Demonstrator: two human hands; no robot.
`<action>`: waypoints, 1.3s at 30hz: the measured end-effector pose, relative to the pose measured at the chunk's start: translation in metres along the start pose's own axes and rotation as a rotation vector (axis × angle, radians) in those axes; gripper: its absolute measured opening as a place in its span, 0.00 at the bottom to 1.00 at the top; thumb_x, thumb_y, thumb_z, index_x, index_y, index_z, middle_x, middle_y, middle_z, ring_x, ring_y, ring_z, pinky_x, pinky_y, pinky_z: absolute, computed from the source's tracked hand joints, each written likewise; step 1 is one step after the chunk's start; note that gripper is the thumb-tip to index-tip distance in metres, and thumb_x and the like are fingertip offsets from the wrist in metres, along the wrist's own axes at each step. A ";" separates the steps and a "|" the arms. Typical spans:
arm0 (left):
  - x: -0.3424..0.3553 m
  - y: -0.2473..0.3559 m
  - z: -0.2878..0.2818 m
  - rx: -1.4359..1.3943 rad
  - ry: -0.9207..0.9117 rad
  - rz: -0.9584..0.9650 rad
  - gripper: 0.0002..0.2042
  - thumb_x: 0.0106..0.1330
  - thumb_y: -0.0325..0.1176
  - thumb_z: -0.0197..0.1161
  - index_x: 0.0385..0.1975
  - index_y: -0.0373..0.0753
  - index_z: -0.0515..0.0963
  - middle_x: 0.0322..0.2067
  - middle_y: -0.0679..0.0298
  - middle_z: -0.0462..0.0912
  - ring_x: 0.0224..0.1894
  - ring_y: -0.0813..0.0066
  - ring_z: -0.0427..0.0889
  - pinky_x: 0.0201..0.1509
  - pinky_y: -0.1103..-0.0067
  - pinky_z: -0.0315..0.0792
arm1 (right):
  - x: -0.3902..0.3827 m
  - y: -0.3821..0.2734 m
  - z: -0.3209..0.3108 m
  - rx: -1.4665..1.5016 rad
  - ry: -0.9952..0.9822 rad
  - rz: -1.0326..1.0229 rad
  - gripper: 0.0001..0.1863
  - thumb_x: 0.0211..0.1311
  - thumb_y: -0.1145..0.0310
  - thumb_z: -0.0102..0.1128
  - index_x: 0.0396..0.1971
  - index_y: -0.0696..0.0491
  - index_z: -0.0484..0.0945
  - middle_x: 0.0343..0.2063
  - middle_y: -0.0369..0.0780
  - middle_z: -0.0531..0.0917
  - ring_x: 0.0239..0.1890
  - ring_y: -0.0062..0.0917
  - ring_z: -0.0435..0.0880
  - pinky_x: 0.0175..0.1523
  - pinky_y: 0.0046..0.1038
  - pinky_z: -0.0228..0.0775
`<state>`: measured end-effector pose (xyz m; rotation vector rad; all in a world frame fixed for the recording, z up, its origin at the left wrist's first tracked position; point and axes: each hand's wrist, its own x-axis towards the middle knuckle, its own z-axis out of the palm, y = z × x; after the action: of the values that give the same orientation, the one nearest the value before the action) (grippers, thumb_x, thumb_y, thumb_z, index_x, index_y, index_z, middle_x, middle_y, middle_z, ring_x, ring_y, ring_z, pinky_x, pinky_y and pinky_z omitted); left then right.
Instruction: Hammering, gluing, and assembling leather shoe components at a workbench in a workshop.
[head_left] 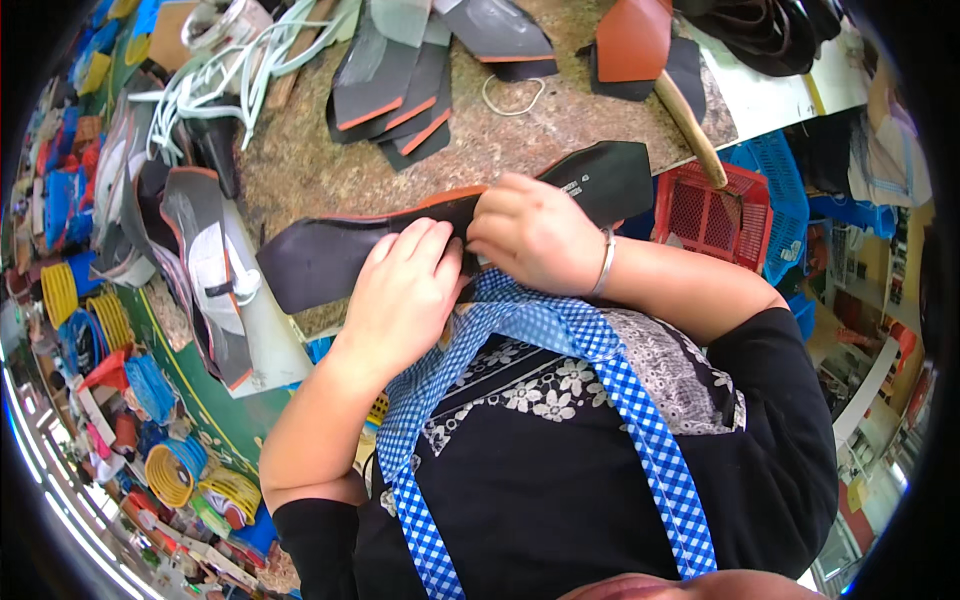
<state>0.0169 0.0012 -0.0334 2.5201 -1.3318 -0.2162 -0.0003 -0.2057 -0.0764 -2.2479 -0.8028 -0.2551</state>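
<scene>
A long black leather-like piece [318, 262] with an orange-red edge, perhaps part of a shoe upper, stretches across the near side of the worktable [300, 180]. My left hand [402, 285] lies over its middle, fingers bent down onto it. Close beside it, my right hand [535, 232] has its fingers curled in and pinches the same piece. The fingertips of both hands are partly hidden. Small pale printing marks the piece's right end.
Similar dark pieces with orange edges [395, 85] lie stacked at the back. Beside them are a rubber band [513, 108], a wooden handle [690, 130] and pale straps [245, 75]. More cut pieces [205, 270] lie at left. Red [715, 215] and blue baskets [785, 190] stand at right.
</scene>
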 end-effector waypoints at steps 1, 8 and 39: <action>0.001 0.001 -0.002 -0.022 -0.019 -0.009 0.17 0.50 0.31 0.69 0.41 0.33 0.79 0.49 0.56 0.77 0.54 0.59 0.75 0.57 0.66 0.70 | -0.002 -0.001 0.001 0.071 0.006 0.119 0.07 0.47 0.72 0.67 0.26 0.54 0.78 0.29 0.38 0.78 0.33 0.34 0.76 0.40 0.31 0.72; 0.000 -0.008 0.006 0.071 0.062 0.088 0.15 0.52 0.31 0.64 0.40 0.34 0.79 0.45 0.58 0.79 0.49 0.61 0.77 0.50 0.70 0.72 | -0.018 -0.008 -0.020 -0.119 -0.132 -0.087 0.23 0.39 0.65 0.65 0.41 0.55 0.80 0.43 0.40 0.77 0.50 0.33 0.75 0.53 0.35 0.68; 0.162 -0.110 -0.047 -1.517 1.106 -0.186 0.21 0.56 0.23 0.71 0.48 0.32 0.70 0.41 0.63 0.81 0.40 0.78 0.80 0.46 0.82 0.74 | 0.069 0.110 -0.056 -0.578 -0.205 0.146 0.30 0.63 0.52 0.56 0.57 0.60 0.72 0.65 0.44 0.68 0.69 0.34 0.62 0.68 0.40 0.55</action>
<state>0.2062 -0.0654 -0.0233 1.0336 -0.1791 0.1235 0.1247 -0.2713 -0.0714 -2.9004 -0.7272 -0.2070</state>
